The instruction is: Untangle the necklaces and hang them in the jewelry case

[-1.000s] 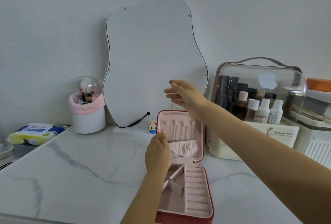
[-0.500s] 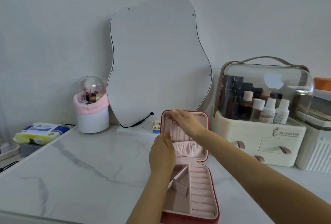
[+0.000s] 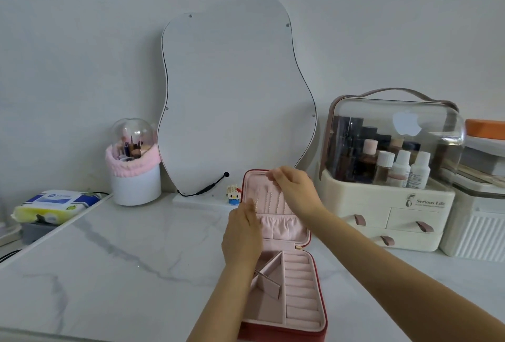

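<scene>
Two hands work at a red case [image 3: 284, 333] that lies open near the front of a white marble table [image 3: 123, 273]. Its pink tray has slots and small boxes. Its lid [image 3: 284, 229] stands up at the back. Thin chains [image 3: 269, 203] hang in a row inside the lid, above a pink pocket.

One hand, the left hand [image 3: 241, 235], is at the left side of the lid and hides part of it. Its fingers are bent, but I cannot tell if they hold anything. The right hand [image 3: 293, 187] reaches to the top edge of the lid. Its fingertips pinch there, maybe on a chain, but it is too thin to see. The right arm crosses over the table on the right.

Left of the case the table has lots of open room. A pack of wipes [image 3: 53, 205] sits at the far left edge. Just behind the lid stand a tiny toy [image 3: 233, 194] and a big wavy mirror [image 3: 235, 95]. A white cup [image 3: 134, 174] of brushes is to the mirror's left. A clear makeup box [image 3: 388, 177] stands close on the right.
</scene>
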